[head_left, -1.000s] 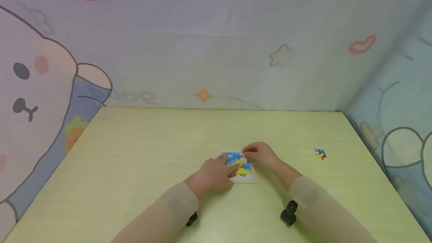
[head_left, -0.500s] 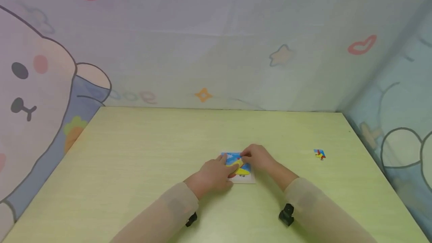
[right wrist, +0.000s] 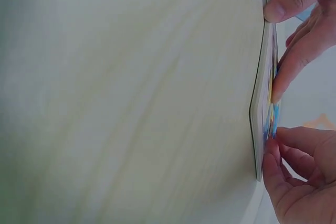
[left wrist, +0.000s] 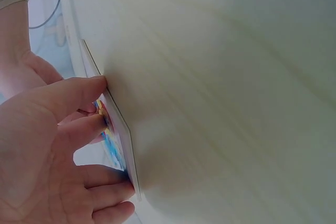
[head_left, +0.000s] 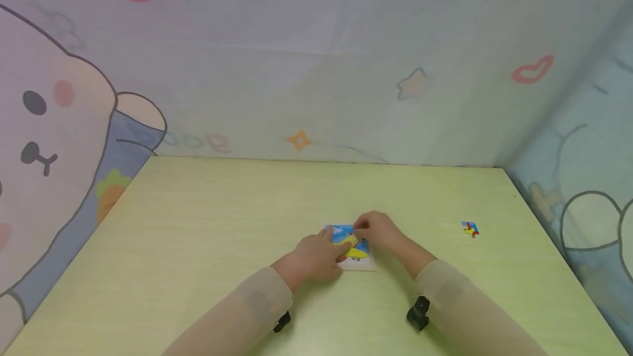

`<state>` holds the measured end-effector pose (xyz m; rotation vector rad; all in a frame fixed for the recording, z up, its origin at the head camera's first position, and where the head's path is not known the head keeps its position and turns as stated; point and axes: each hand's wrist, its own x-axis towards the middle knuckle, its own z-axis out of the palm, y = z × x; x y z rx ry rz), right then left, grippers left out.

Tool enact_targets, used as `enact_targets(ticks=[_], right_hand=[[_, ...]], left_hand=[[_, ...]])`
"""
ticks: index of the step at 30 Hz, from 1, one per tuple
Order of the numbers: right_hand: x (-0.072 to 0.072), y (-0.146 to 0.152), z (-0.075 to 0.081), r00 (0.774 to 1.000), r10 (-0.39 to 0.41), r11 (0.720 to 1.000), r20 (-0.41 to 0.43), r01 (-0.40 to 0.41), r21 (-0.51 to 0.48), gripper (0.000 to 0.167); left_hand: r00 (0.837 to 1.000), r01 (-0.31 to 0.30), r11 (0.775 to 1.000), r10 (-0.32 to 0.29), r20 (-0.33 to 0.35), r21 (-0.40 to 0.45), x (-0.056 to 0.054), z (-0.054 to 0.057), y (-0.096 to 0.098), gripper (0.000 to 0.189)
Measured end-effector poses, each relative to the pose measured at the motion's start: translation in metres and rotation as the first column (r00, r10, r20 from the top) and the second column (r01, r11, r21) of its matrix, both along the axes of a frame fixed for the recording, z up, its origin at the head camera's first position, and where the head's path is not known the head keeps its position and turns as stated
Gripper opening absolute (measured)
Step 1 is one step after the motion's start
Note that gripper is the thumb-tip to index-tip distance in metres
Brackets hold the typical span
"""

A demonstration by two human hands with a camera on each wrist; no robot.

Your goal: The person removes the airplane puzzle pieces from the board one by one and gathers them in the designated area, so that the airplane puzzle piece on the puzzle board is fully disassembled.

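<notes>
A small jigsaw puzzle in a pale frame lies on the table, its picture a yellow airplane on blue sky. My left hand rests on its left side with fingers spread. In the left wrist view, the left thumb touches the frame's near edge, while the index finger presses on the picture. At the upper right corner, my right hand pinches a puzzle piece between thumb and fingertips, down at the board; the fingers hide most of it. A loose puzzle piece, blue, red and yellow, lies farther right.
The pale yellow-green table reaches back to a printed cloth backdrop. Another cloth wall borders it at right. Small black devices sit at both wrists, the right one close above the table.
My right hand has shifted slightly left and inward over the puzzle's upper right corner, where more blue now shows. My left hand stays in place on the board.
</notes>
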<state>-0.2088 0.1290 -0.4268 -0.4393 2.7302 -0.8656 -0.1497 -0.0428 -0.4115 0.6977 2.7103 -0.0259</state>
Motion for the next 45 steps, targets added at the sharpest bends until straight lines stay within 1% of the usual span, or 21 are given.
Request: enact_targets(ticks=[3, 7, 10, 15, 19, 21, 25, 28, 30, 35, 38, 41, 45], right_hand=[[0.000, -0.001, 0.000, 1.000, -0.011, 1.000, 0.015, 0.011, -0.002, 0.008], [-0.002, -0.002, 0.001, 0.999, -0.040, 0.999, 0.031, 0.041, -0.025, 0.009], [-0.003, -0.002, 0.000, 0.998, -0.053, 0.996, 0.042, 0.055, -0.067, 0.010], [-0.006, 0.003, -0.007, 0.996, -0.057, 0.986, 0.067, 0.067, -0.150, 0.010], [-0.007, 0.008, -0.008, 0.997, -0.058, 0.978, 0.048, 0.067, -0.197, 0.011], [-0.008, 0.011, -0.009, 0.997, -0.063, 0.973, 0.052, 0.073, -0.219, 0.012], [-0.008, 0.017, -0.009, 0.997, -0.062, 0.974, 0.048, 0.071, -0.217, 0.013], [-0.008, 0.023, -0.010, 0.998, -0.061, 0.978, 0.030, 0.066, -0.199, 0.014], [-0.009, 0.028, -0.011, 0.997, -0.065, 0.976, 0.033, 0.071, -0.206, 0.014], [-0.008, 0.039, -0.012, 0.993, -0.098, 0.963, 0.068, 0.112, -0.247, 0.014], [-0.007, 0.045, -0.011, 0.992, -0.103, 0.962, 0.076, 0.118, -0.245, 0.015], [-0.006, 0.051, -0.009, 0.988, -0.108, 0.951, 0.110, 0.135, -0.279, 0.017], [-0.004, 0.061, -0.006, 0.975, -0.128, 0.919, 0.180, 0.185, -0.348, 0.019]], left_hand=[[1.000, 0.006, 1.000, -0.006, -0.008, -0.012, 0.001, 0.001, 0.001, 0.055], [1.000, -0.004, 1.000, 0.004, -0.009, -0.020, 0.001, 0.001, 0.001, 0.055], [1.000, -0.011, 1.000, 0.011, -0.003, -0.022, 0.000, 0.002, 0.001, 0.055], [1.000, -0.010, 1.000, 0.010, 0.012, -0.026, 0.000, 0.001, 0.001, 0.056], [1.000, -0.011, 1.000, 0.011, 0.006, -0.026, 0.000, 0.000, 0.001, 0.055], [1.000, -0.013, 0.999, 0.013, 0.005, -0.029, -0.001, 0.000, 0.001, 0.055], [1.000, -0.017, 0.999, 0.018, 0.005, -0.039, 0.001, 0.000, 0.001, 0.055], [1.000, -0.021, 0.999, 0.021, 0.002, -0.042, 0.001, 0.001, 0.001, 0.055], [1.000, -0.025, 0.999, 0.025, 0.003, -0.040, 0.002, 0.001, 0.001, 0.055], [1.000, -0.025, 0.999, 0.025, 0.004, -0.022, 0.002, 0.002, 0.002, 0.055], [1.000, -0.030, 0.999, 0.030, 0.009, -0.016, 0.002, 0.001, 0.001, 0.055], [0.999, -0.038, 0.999, 0.038, 0.010, -0.016, 0.002, -0.001, 0.001, 0.056], [1.000, -0.026, 0.999, 0.026, -0.009, -0.019, 0.000, -0.004, 0.000, 0.057]])
